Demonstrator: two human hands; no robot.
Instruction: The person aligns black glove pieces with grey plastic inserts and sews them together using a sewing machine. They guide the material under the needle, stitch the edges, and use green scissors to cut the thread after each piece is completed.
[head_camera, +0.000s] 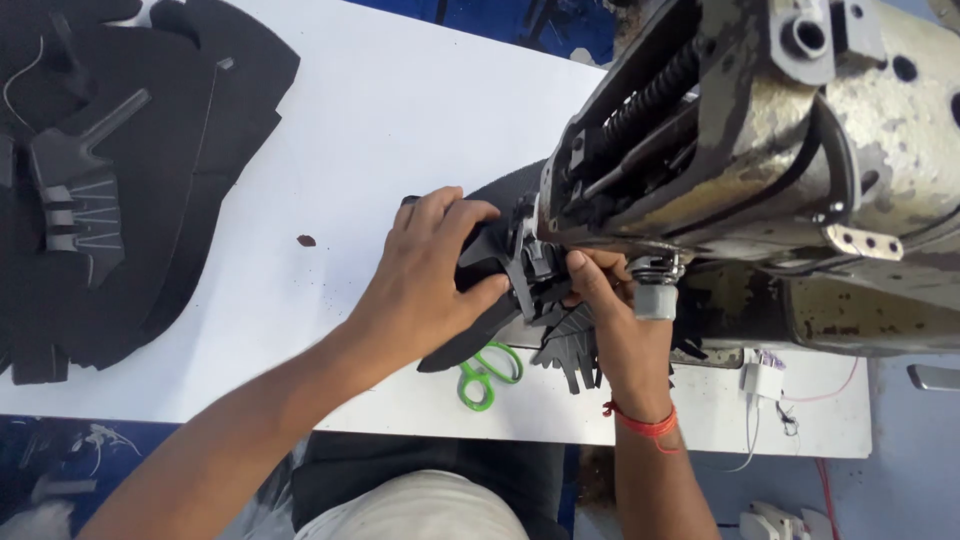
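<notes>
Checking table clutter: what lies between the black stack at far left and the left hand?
In the head view, bare white table with one small dark scrap between stack and left hand.

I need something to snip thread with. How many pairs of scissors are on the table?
1: green-handled scissors lie on the white table, partly under the black piece below the left hand. Others may be hidden.

Two hands, left hand (425, 290) and right hand (610, 320), one worn sewing machine (760, 150), one pair of green-handled scissors (485, 372), one red wrist thread (645, 425), one white table (400, 110), one stack of black cut pieces (110, 180)
</notes>
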